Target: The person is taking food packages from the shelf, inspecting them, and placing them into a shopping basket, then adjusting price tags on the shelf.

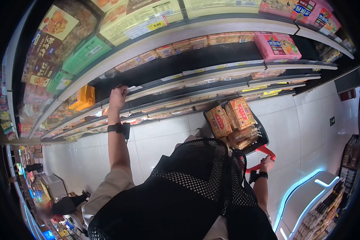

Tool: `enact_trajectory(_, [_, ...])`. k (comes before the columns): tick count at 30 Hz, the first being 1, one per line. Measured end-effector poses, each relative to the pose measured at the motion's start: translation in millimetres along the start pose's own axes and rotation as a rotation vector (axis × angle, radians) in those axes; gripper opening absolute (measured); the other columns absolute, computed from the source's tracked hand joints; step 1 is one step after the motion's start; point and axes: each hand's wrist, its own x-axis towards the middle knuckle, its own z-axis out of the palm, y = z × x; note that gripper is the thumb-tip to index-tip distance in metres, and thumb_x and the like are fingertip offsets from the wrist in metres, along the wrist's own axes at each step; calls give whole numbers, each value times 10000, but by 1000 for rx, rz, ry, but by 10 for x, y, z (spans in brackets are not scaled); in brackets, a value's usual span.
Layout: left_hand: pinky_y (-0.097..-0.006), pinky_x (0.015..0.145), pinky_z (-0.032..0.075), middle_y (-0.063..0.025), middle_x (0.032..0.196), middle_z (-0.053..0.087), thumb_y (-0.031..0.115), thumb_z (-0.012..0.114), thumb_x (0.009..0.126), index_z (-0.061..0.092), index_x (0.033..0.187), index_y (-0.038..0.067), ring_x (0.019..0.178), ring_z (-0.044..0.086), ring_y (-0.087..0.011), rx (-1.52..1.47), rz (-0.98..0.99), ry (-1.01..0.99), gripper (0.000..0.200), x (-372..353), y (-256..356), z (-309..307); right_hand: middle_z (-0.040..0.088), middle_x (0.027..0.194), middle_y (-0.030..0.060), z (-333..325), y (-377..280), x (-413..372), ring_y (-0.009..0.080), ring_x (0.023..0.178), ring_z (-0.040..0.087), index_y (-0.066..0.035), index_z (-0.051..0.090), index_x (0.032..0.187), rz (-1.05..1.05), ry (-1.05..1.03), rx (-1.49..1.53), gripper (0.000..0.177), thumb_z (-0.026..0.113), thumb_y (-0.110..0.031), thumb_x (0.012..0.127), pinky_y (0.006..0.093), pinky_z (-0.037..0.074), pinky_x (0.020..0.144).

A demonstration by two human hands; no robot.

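Observation:
My left hand [118, 97] is stretched out to the front edge of a dark shelf [156, 69]. Its fingers are bent and closed at that edge, right beside a white price tag [135, 88]; whether they grip the tag is hidden. Left of this hand stands an orange package [84, 98] on the shelf. My right hand [268, 163] is wrapped round the red handle [269, 152] of a black shopping basket [262, 135]. Inside the basket lie two packs with red labels, one pack [219, 121] beside another pack [240, 113], and clear-wrapped brownish food [244, 137] below them.
A pink package [277, 46] sits farther right on the shelf, with rows of wrapped snacks [188, 45] behind. Green and brown packages fill the upper left. A display stand [308, 196] with blue light strips is at the lower right. Another person [68, 206] shows at lower left.

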Motion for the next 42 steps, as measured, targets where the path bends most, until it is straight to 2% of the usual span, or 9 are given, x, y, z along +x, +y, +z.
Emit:
enact_trajectory(6, [-328,723,543,-195,840,695,18,659,790,708,907,-10,828,714,-267,29,-80,-13,130,-23,-440,-90,649,672,136,15,13,13,221,558,636,50,591,809,-10,24,-18,334,546,-270,892,338,528,536])
enact_trajectory(13, [-353,748,539,-161,859,706,61,705,766,736,904,49,823,702,-291,-26,-132,-53,143,22,-488,-274,654,680,138,-10,-10,-11,217,558,637,50,595,819,9,-10,-28,335,541,-273,891,338,532,546])
enact_trajectory(15, [-345,742,539,-168,827,705,70,705,773,736,920,45,783,704,-282,154,134,92,153,41,-522,-363,654,680,138,-1,7,9,215,554,636,50,595,818,5,-9,-33,335,535,-272,891,336,531,544])
enact_trajectory(17, [-326,706,537,-171,781,700,73,686,797,731,946,27,707,698,-250,127,96,127,162,55,-533,-384,651,676,136,4,20,32,213,548,633,44,596,821,4,1,-66,331,531,-273,890,335,530,537])
enact_trajectory(21, [-285,680,530,-159,746,703,111,636,822,715,979,-6,708,699,-170,-142,-190,85,211,67,59,-539,644,664,131,8,18,7,213,544,630,40,594,818,1,12,-33,330,539,-278,889,335,527,529])
enact_trajectory(25, [-279,686,538,-137,771,704,107,650,823,715,955,-18,711,690,-152,-277,-146,112,193,113,444,-369,637,658,126,-12,-26,-34,212,538,625,39,587,810,9,-2,-13,336,548,-286,888,335,526,522])
enact_trajectory(33, [-364,669,550,-185,862,680,19,613,845,689,1053,59,724,696,-289,-378,6,65,225,241,871,-102,644,664,126,-6,5,-38,215,538,628,38,588,828,-1,9,-17,335,546,-287,896,337,526,517])
enact_trajectory(36, [-385,740,528,-182,947,676,57,620,862,675,1015,32,854,656,-372,-50,286,92,165,354,759,54,642,662,127,-14,-8,-47,210,529,622,39,579,847,-9,22,-10,325,545,-281,896,337,523,511])
enact_trajectory(42, [-391,760,523,-193,953,673,53,613,860,686,992,23,879,649,-369,-115,209,-29,154,356,739,232,636,653,131,-13,18,-7,206,522,617,40,562,829,-15,7,-20,317,551,-271,889,336,519,500])
